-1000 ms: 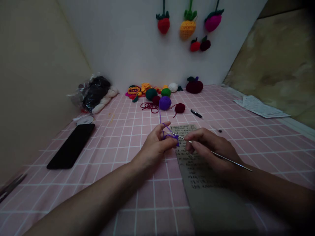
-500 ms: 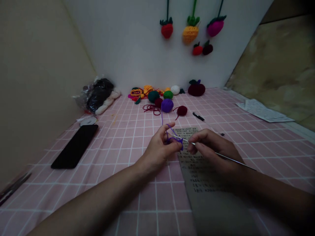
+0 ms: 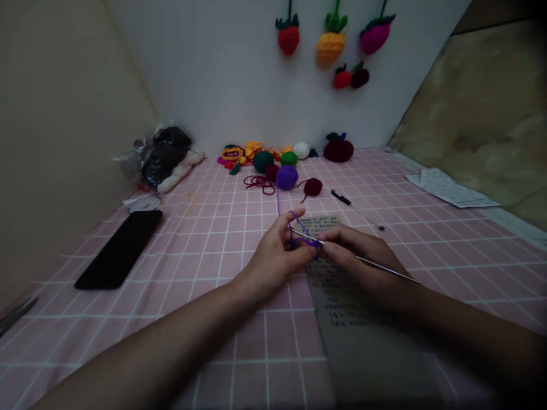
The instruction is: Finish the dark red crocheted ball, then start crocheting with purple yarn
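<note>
Purple yarn (image 3: 305,229) loops over the raised index finger of my left hand (image 3: 280,247), whose thumb and other fingers pinch a small purple crochet piece (image 3: 317,245). From that finger the strand runs back to a purple yarn ball (image 3: 287,177). My right hand (image 3: 363,256) is closed around a thin metal crochet hook (image 3: 387,269). The hook's tip points left, through or beside the purple loops; which of the two I cannot tell. Beneath both hands lies a grey-brown sheet with handwritten lines (image 3: 342,307).
A black phone (image 3: 119,249) lies at left, near a bagged dark bundle (image 3: 164,156). Several yarn balls and crochet pieces line the back, with a dark red ball (image 3: 313,186) nearer. A pen (image 3: 341,197) and papers (image 3: 450,187) are at right. Crocheted fruits (image 3: 330,48) hang on the wall.
My right hand has moved left, closer to my left hand, and the hook has slid further left past the purple piece. The whole view has shifted slightly.
</note>
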Motion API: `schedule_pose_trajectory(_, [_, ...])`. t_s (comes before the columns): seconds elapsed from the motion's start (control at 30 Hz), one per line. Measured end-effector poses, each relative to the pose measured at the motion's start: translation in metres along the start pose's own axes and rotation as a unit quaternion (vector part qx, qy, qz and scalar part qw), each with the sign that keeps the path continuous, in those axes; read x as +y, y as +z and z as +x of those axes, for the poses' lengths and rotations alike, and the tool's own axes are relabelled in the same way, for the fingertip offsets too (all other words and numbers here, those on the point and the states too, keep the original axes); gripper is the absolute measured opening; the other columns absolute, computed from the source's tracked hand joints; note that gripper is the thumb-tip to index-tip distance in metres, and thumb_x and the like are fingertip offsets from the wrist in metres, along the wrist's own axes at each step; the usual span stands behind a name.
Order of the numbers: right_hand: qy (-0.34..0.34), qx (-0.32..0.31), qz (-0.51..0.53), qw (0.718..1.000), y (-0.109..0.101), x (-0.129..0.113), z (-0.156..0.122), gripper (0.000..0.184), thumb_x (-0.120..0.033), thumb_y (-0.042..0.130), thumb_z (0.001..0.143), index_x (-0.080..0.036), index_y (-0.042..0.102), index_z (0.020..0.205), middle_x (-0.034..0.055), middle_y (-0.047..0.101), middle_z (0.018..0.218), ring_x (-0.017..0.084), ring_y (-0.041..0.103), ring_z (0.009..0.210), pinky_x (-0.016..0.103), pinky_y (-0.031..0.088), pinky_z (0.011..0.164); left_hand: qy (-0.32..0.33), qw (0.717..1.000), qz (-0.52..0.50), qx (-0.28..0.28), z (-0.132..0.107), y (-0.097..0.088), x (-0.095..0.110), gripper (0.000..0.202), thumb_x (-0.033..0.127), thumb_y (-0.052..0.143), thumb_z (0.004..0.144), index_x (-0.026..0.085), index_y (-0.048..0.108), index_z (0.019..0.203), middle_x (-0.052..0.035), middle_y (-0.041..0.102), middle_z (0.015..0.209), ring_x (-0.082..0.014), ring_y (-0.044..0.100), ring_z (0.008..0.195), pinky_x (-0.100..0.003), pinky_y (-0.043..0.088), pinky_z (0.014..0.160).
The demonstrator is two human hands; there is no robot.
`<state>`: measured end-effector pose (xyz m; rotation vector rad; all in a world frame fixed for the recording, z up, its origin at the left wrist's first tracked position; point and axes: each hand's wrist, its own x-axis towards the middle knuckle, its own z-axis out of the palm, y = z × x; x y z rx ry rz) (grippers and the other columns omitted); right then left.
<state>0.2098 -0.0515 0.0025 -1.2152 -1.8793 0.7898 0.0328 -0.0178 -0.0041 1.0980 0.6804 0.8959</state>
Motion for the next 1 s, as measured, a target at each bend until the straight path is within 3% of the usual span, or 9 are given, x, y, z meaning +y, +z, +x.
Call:
schedule_pose_trajectory(0.33, [0.034,0.05,0.019,0.998,0.0005,-0.0029,-0.0029,0.021,-0.032,0.055,0.092,-0.021,0.058,0.074,-0.0024,0.051,0.066,0.012,0.044,0.058,0.025,0.033,0.052,-0.013,1.0,0.001,0.019,-0.0007,0.0027,0.0032,0.071,0.013,0.073,0.067,0.017,0.045,0.132,0.0023,0.057,0.076,-0.0102,0.052,0.067,-0.026,0.039,0.067])
schedule_pose_trajectory(1.0, [0.068,0.024,0.07,0.995,0.001,0.0012,-0.001,0.027,-0.036,0.052,0.095,-0.021,0.054,0.072,-0.0037,0.049,0.069,0.01,0.042,0.061,0.024,0.033,0.054,-0.005,1.0,0.004,-0.001,0.0039,-0.0013,-0.0024,0.06,0.009,0.07,0.071,0.015,0.048,0.126,0.0014,0.058,0.078,-0.0091,0.053,0.071,-0.026,0.041,0.072])
